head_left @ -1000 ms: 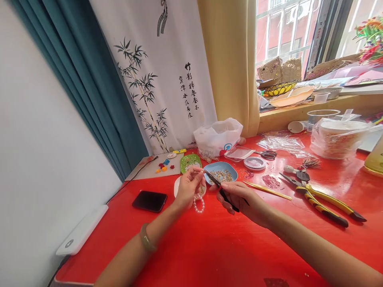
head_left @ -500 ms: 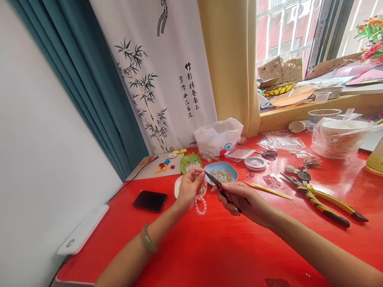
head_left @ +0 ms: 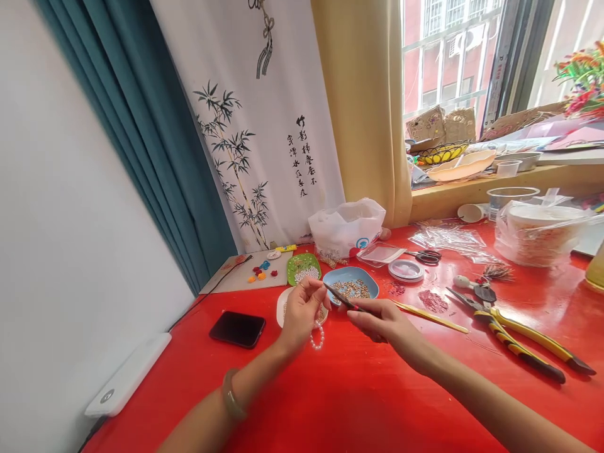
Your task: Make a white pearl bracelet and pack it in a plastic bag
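My left hand (head_left: pixel 303 313) is closed in a pinch on a white pearl bead bracelet (head_left: pixel 318 337), whose loop hangs below the fingers. My right hand (head_left: pixel 384 322) grips small black pliers (head_left: pixel 342 296). Their tips reach up to my left fingertips; whatever lies between them is too small to make out. Behind the hands stands a blue dish (head_left: pixel 363 274) of gold beads. A white dish (head_left: pixel 282 306) sits partly hidden behind my left hand. Farther back, a green dish (head_left: pixel 297 264) holds white and gold beads.
A phone (head_left: pixel 237 329) lies to the left on the red table (head_left: pixel 302 402). To the right are gold tweezers (head_left: pixel 431 316), large yellow-black pliers (head_left: pixel 519 336), scissors (head_left: pixel 427 256) and a round lidded container (head_left: pixel 406 270). A white plastic bag (head_left: pixel 346 226) stands at the back.
The view has tilted up slightly. My right hand has turned and closed more around the small pliers, whose handles now hardly show. My left hand still pinches the bracelet.
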The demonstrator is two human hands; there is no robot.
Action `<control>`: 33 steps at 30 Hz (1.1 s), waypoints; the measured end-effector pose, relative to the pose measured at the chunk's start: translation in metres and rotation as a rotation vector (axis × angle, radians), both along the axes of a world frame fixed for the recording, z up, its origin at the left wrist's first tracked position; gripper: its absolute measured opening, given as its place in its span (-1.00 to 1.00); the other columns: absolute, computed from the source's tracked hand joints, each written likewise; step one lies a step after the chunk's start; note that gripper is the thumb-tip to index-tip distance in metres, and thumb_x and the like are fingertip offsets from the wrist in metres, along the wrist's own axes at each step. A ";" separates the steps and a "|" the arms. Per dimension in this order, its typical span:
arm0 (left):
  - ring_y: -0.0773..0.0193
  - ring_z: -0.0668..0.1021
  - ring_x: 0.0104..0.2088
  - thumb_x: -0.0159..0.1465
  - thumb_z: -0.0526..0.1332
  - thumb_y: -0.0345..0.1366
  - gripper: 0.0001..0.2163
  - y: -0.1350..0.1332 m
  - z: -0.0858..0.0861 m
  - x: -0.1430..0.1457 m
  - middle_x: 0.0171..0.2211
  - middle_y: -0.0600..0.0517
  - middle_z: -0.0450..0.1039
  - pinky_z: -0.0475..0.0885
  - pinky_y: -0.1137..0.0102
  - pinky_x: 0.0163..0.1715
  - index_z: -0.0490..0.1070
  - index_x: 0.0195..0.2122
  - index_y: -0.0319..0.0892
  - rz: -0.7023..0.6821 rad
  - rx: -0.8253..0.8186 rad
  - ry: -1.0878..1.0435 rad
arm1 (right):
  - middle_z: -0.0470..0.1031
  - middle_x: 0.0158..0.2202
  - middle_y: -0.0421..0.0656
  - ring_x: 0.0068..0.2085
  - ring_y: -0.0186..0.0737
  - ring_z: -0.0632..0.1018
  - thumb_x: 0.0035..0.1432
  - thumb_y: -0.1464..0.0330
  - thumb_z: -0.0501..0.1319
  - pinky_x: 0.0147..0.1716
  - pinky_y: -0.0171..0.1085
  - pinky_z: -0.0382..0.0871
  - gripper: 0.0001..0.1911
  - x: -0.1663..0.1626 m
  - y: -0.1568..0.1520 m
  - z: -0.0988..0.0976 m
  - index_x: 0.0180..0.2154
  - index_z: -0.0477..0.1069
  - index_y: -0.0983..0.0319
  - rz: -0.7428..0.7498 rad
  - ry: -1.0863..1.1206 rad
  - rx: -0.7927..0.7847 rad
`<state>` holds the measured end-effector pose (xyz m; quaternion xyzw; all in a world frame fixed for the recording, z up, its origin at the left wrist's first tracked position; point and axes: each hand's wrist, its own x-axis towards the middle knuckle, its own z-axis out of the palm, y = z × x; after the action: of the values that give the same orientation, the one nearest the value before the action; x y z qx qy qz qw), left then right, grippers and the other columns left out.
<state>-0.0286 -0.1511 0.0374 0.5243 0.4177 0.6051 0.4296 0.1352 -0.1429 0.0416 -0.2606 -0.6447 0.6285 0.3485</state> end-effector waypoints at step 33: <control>0.37 0.36 -0.55 0.10 0.19 -0.23 -0.85 0.000 0.010 -0.008 -0.63 0.10 0.32 0.24 0.47 -0.46 0.41 -0.39 -0.20 0.107 0.183 0.232 | 0.27 -0.62 -0.24 -0.65 -0.47 0.24 -0.01 0.18 0.15 -0.70 -0.41 0.02 -0.68 0.005 0.001 0.002 -0.47 0.36 0.35 0.087 0.073 -0.106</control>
<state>-0.0365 -0.1516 0.0478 0.6047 0.4350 0.5979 0.2960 0.1402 -0.1420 0.0433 -0.2273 -0.6083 0.6853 0.3298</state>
